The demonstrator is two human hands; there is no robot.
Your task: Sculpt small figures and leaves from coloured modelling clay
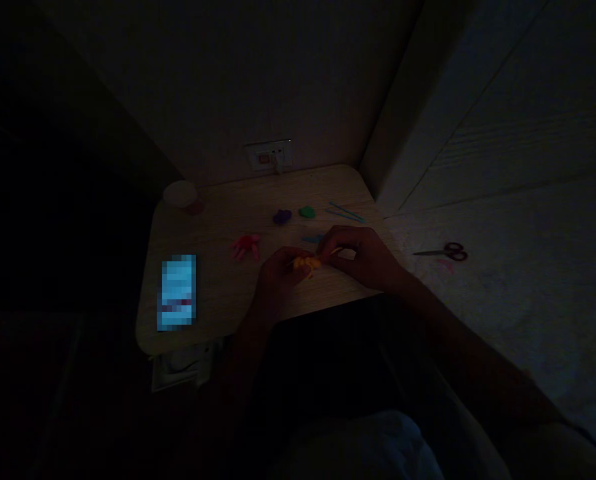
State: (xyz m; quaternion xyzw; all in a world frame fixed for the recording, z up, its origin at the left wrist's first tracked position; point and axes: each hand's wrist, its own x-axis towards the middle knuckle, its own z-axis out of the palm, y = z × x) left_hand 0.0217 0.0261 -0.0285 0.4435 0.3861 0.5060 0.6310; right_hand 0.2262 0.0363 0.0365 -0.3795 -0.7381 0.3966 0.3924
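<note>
My left hand (281,277) is closed around a small lumpy yellow-orange piece (305,264) that looks like modelling clay, held over the front of the small table. Close against it on the right is my right hand (355,253), its thumb and fingers pinched on a thin pale-yellow strip (337,251). Darkness hides exactly where the strip meets the lump. A flat blue piece (312,238) lies just beyond my fingers. To the left rests a red lump with pink finger-like pieces (247,245).
Purple (282,217) and green lumps (307,212) lie farther back, beside thin blue sticks (345,212). A lit phone (177,292) is at left, with a whitish tub (181,195) behind. Scissors (448,252) lie off the table at right. A wall socket (269,157) holds a plug.
</note>
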